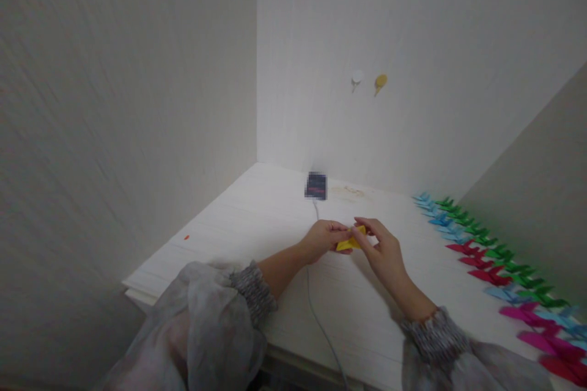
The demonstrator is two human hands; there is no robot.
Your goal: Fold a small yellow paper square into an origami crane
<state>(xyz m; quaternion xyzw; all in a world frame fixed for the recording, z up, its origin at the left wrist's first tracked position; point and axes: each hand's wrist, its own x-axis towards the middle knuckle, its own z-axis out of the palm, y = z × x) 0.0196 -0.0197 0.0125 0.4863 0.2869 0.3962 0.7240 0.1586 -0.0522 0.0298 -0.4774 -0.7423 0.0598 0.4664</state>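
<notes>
A small folded piece of yellow paper (348, 243) is held above the white table between my two hands. My left hand (322, 240) is closed on its left end, with the thumb on top. On the right side, my right hand (381, 248) pinches the paper's upper right part between thumb and fingers. Some fingertips are hidden behind the paper, and its fold lines are too small to make out.
Folded paper cranes in green (481, 233), blue (440, 220), red (477, 261) and pink (527, 314) stand in rows along the table's (257, 214) right side. A phone-like device (316, 186) with a cable (316, 311) stands against the back wall. Two hooks (380, 80) hang there.
</notes>
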